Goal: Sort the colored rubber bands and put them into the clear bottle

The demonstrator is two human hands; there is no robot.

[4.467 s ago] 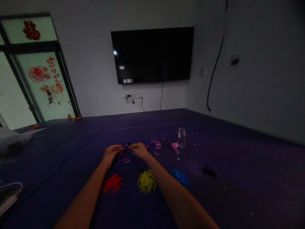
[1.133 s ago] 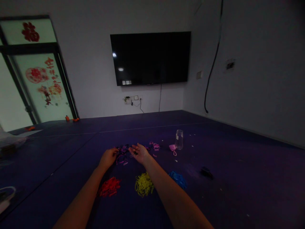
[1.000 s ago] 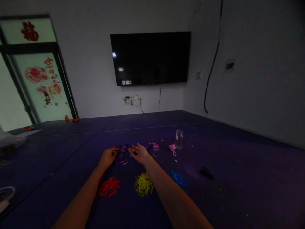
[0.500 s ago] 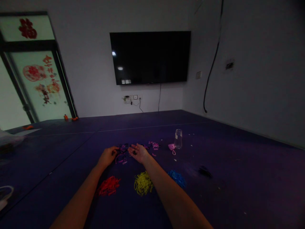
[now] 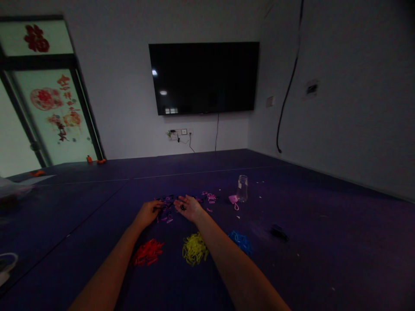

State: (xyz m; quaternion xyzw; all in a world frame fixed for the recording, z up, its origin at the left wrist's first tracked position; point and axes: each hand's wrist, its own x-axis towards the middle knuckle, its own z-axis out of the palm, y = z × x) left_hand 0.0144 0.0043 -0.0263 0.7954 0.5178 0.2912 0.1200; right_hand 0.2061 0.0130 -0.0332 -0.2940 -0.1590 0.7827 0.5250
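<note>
Small pink and black rubber bands (image 5: 170, 221) lie scattered together on the dark purple surface. At their left side my left hand (image 5: 148, 214) is palm down, fingers bent and closed at a black rubber band; the fingertips are partly hidden. My right hand (image 5: 190, 209) is turned palm up and cupped, with a few black rubber bands (image 5: 183, 207) resting in it. Closer to me are a pile of red rubber bands (image 5: 149, 252) and a pile of yellow rubber bands (image 5: 194, 249). My right forearm partly covers the blue rubber bands (image 5: 240, 242).
Beyond my right hand stands a clear bottle (image 5: 242, 189), with a pink cap with a loop (image 5: 233, 199) beside it. A small black heap (image 5: 279, 232) lies further right. White scraps dot the surface. A television (image 5: 204, 78) hangs on the far wall.
My left hand has shifted very slightly at the edge of the pink and black bands. My right hand stays palm up with the black bands in it.
</note>
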